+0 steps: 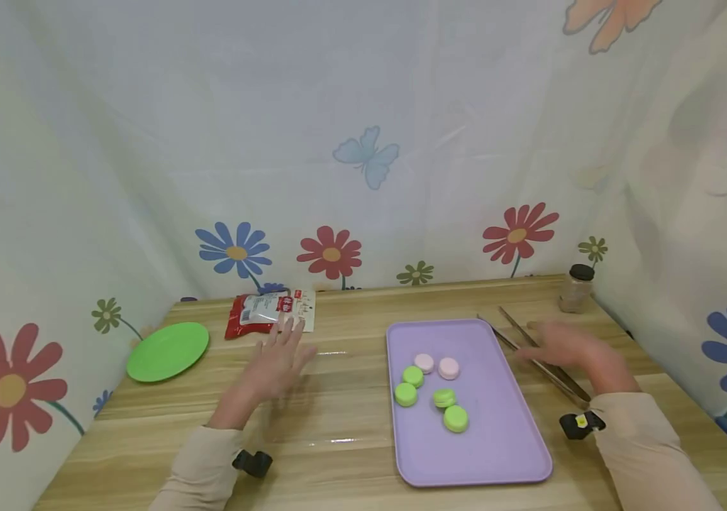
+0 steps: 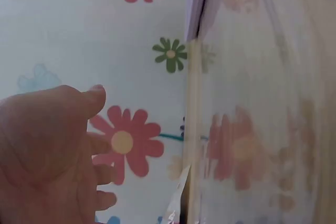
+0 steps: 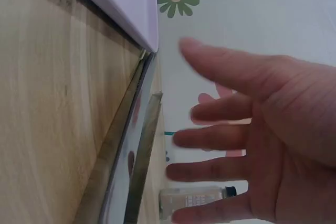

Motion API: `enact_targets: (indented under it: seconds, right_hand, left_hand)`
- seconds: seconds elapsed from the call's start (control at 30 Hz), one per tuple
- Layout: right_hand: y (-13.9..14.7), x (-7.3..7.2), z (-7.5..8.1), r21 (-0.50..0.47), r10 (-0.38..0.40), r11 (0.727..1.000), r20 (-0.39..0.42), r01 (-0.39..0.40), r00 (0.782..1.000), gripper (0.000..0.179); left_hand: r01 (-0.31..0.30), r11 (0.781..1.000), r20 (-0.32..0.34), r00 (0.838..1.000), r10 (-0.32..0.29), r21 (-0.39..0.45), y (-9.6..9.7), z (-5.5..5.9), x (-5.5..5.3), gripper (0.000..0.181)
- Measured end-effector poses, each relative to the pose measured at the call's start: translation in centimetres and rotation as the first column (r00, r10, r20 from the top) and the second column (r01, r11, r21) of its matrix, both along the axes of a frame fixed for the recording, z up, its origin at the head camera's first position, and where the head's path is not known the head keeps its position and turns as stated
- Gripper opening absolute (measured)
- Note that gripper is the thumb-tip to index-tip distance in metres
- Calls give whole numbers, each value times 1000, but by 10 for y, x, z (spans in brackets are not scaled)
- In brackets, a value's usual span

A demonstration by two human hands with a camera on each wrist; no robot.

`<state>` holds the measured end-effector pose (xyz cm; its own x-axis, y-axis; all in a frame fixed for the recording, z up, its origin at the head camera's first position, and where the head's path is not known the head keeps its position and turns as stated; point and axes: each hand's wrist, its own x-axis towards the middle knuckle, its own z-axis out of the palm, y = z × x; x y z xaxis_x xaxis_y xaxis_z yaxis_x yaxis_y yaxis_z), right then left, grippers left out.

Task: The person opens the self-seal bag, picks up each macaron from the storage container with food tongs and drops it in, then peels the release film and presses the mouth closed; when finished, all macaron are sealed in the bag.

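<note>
My left hand (image 1: 276,365) hovers over the left half of the wooden table with its fingers spread, holding nothing. The left wrist view shows the same hand (image 2: 47,156) with the thumb apart from the fingers. Just beyond its fingertips lies a red and white printed packet (image 1: 267,312). My right hand (image 1: 570,348), slightly blurred, is above a pair of metal tongs (image 1: 564,383), partly covering them in the head view. In the right wrist view its fingers (image 3: 210,171) are extended, apart from the tongs (image 3: 139,156).
Between the hands lies a purple tray (image 1: 478,454) with several green macarons (image 1: 455,419) and two pink macarons (image 1: 448,368). At far left is a green plate (image 1: 168,351). A dark-lidded jar (image 1: 576,291) stands at the back right. A flowered curtain (image 1: 274,142) encloses the table.
</note>
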<state>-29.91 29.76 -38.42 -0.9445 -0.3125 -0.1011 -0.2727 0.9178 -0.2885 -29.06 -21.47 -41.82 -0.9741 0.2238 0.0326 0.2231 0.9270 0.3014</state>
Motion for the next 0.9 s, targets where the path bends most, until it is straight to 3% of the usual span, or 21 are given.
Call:
enact_targets:
  seconds: [0.13, 0.3, 0.5, 0.63, 0.9]
  right_hand:
    - [5, 2, -2, 27, -11, 1000, 90, 8, 996, 58]
    - [8, 3, -6, -31, -27, 999, 154, 32, 988, 37]
    - [13, -2, -7, -47, 29, 999, 119, -23, 993, 32]
    - [14, -5, -10, -33, 30, 999, 101, -27, 994, 34]
    - [13, -6, -16, 11, 9, 1000, 107, -10, 994, 29]
  left_hand:
    - [50, 998, 16, 999, -50, 29, 16, -5, 8, 69]
    - [76, 997, 48, 996, -77, 20, 35, -3, 21, 61]
    - [43, 999, 29, 999, -43, -8, 56, -2, 26, 57]
    - [62, 998, 37, 997, -61, -14, 69, -4, 30, 56]
    - [104, 994, 56, 993, -101, -46, 76, -22, 29, 64]
